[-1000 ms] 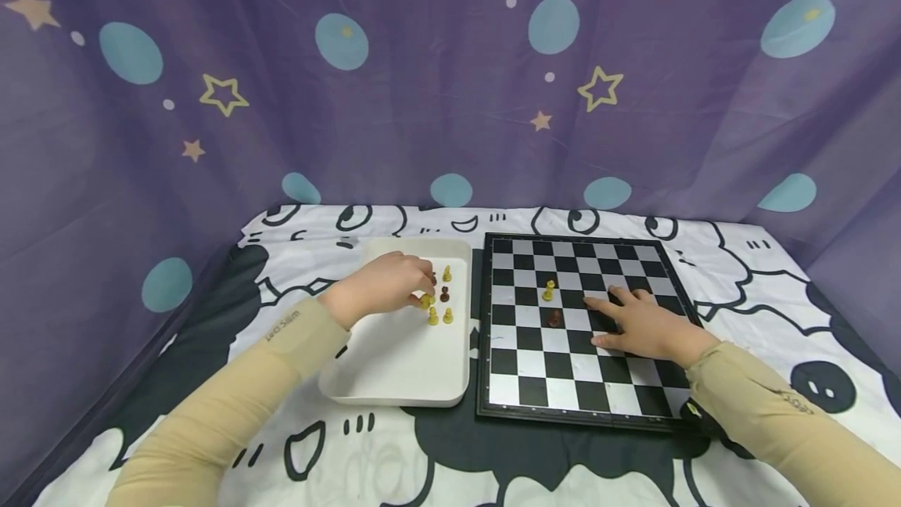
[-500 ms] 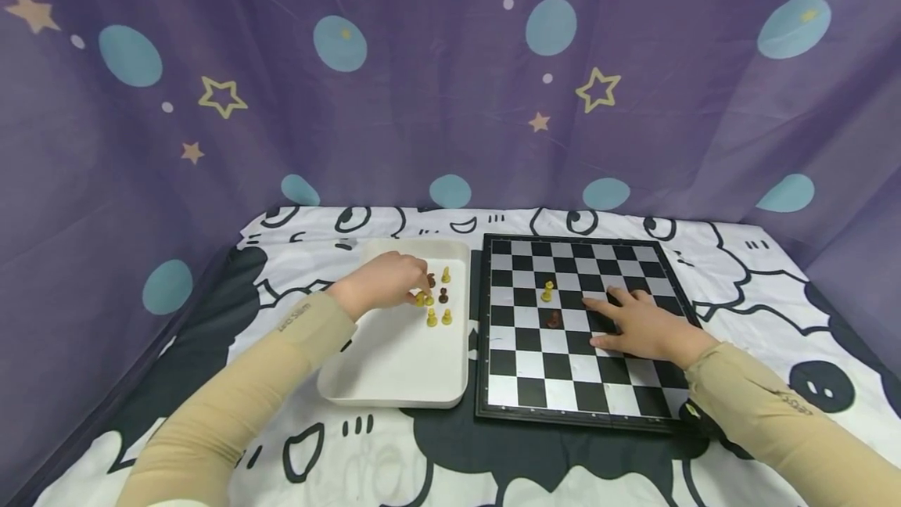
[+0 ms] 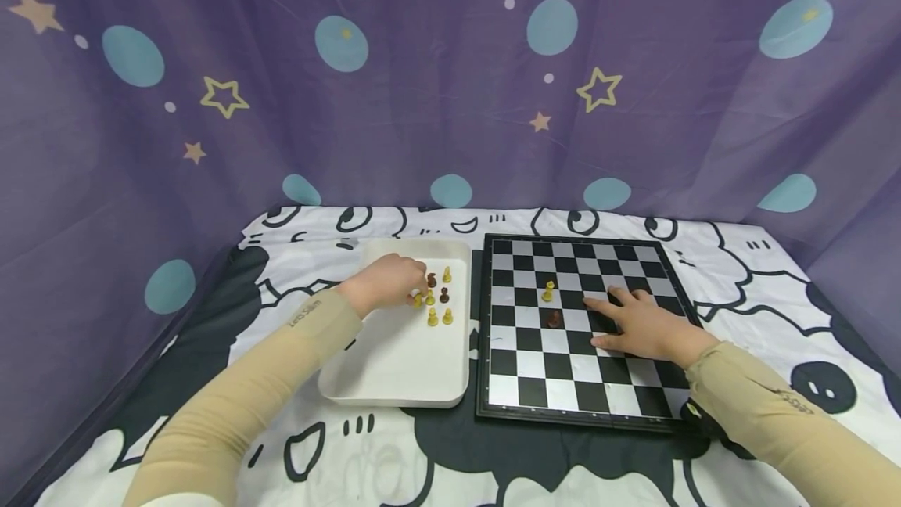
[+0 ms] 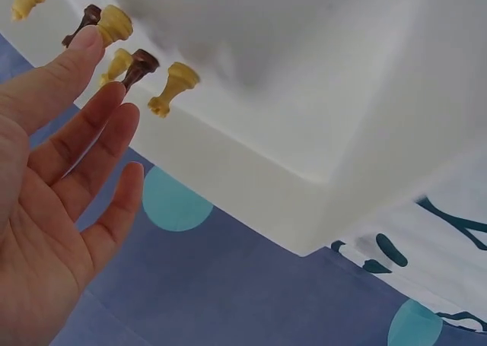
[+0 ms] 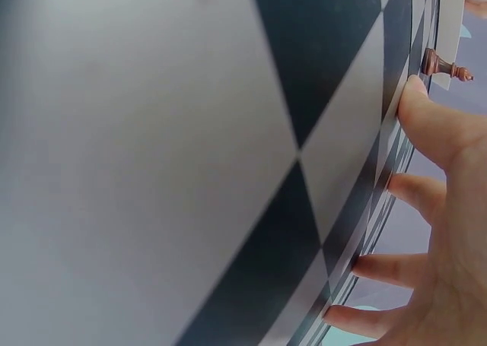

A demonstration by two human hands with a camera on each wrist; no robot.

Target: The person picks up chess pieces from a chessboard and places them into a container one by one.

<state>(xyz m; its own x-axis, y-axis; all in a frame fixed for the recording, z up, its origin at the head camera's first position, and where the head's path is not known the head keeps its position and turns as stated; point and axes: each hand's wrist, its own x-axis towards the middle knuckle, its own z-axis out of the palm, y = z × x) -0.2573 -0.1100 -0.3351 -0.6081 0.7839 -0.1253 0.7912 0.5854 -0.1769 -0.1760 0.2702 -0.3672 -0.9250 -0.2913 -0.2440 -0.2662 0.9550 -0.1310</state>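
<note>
My left hand is over a white tray. In the left wrist view, its thumb lies against a yellow chess piece, seemingly pinching it; the index finger is hidden, and the other fingers are extended. Several yellow and dark brown pieces stand nearby, including a dark piece and a yellow piece. My right hand rests on the chessboard with spread fingers and fingertips touching the squares. Left of it stand a yellow piece and a dark brown piece.
A black-and-white cartoon-patterned cloth lies under the tray and board, which sit side by side with a narrow gap. Behind them hangs a purple curtain with stars and blue dots.
My left hand has shifted slightly left inside the tray, and the yellow piece at its fingertips moved left with it, exposing more of the neighbouring pieces. The right hand has stayed put.
</note>
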